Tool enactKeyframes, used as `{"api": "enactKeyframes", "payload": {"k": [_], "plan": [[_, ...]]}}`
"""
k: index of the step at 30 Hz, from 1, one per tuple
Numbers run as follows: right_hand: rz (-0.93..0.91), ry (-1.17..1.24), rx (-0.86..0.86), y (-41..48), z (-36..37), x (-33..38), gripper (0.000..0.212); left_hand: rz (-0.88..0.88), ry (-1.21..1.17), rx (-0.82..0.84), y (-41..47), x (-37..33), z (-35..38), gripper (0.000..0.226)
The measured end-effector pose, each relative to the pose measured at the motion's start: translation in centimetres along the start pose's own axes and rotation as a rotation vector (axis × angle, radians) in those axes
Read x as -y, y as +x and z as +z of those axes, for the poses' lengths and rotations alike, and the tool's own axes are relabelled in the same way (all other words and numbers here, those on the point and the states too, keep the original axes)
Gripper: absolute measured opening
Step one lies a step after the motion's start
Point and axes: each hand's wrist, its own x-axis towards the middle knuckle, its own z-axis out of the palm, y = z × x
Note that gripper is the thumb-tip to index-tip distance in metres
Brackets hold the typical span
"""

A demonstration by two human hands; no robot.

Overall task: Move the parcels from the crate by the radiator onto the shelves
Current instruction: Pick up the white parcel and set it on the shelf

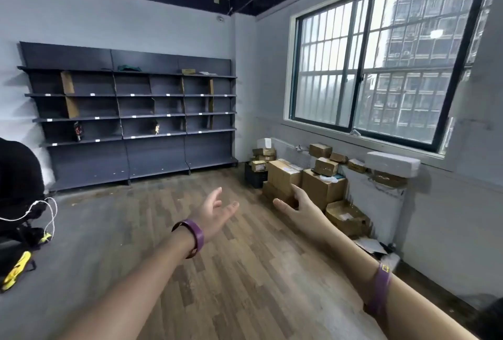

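1. My left hand [217,211] and right hand [299,206] are spread wide, fingers relaxed, holding nothing.
2. Beyond my right hand, the dark crate [254,177] holds piled parcels [262,158].
3. The shelves [130,119] stand well beyond my left hand.

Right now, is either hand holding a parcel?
No, the left hand and the right hand are both stretched forward with fingers spread, holding nothing.

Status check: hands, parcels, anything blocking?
Left hand and right hand open, holding nothing. Parcels sit on the black crate, none picked up. Stacked boxes crowd the crate's right side.
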Motion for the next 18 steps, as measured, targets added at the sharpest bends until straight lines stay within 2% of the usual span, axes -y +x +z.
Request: {"api": "enactKeyframes", "payload": {"k": [8, 13, 18], "plan": [[0.012, 0.028, -0.029, 11.0, 1.6, -3.2, 0.080, -0.008, -0.085, -0.011, 10.4, 1.9, 0.0, 0.087], [0.020, 0.013, -0.062, 21.5, 3.4, -3.9, 0.082, 0.012, 0.004, 0.066, 21.6, 3.5, -1.4, 0.083], [0.000, -0.026, -0.104, 32.6, 4.6, -3.2, 0.076, 0.041, 0.009, 0.036, 33.2, 4.3, -4.0, 0.084]]}}
